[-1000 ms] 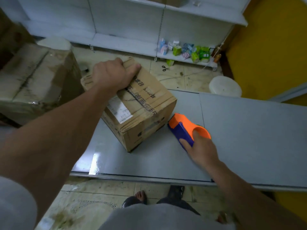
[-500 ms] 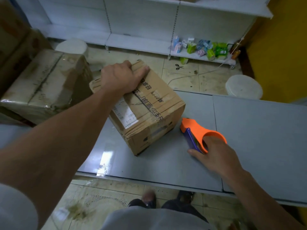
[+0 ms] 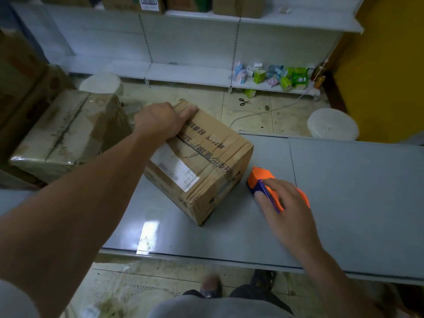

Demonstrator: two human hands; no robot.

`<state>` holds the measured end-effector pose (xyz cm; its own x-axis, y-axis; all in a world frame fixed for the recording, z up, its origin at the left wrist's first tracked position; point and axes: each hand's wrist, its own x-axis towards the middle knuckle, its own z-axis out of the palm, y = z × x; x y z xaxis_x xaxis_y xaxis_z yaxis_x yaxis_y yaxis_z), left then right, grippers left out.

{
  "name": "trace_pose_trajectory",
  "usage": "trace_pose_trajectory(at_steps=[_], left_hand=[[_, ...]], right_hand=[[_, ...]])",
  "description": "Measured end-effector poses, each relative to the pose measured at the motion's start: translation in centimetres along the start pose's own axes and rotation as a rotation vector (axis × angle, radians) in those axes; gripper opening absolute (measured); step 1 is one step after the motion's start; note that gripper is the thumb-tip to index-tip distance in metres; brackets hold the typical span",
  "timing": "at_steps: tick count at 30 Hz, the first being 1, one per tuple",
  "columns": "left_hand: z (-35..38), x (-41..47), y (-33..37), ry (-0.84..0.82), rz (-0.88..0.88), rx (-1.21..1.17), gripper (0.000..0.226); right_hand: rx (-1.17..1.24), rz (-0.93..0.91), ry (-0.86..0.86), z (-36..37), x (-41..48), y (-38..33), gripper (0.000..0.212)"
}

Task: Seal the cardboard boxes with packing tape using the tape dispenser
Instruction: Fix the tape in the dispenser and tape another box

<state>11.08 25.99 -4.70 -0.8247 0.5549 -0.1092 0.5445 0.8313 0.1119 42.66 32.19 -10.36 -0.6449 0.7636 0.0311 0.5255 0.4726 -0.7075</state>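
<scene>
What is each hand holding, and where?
The left hand grips the cardboard box at its far top corner. The right hand covers the tape dispenser, thumb on its blue side; whether it grips cannot be told.
</scene>
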Motion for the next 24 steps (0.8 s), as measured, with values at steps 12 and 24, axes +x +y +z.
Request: trace_pose_trajectory(at_steps=[12, 24], left_hand=[[0.1, -8.7, -5.2, -0.314, -0.100, -0.584, 0.055], [1.4, -11.6, -7.8, -0.533, -0.307, -1.359, 0.053]], right_hand=[[0.827, 0.179, -0.108, 5.2, 0.8, -8.4, 0.075], [0.863, 0.347, -0.146, 6.3, 2.5, -6.4, 0.065]])
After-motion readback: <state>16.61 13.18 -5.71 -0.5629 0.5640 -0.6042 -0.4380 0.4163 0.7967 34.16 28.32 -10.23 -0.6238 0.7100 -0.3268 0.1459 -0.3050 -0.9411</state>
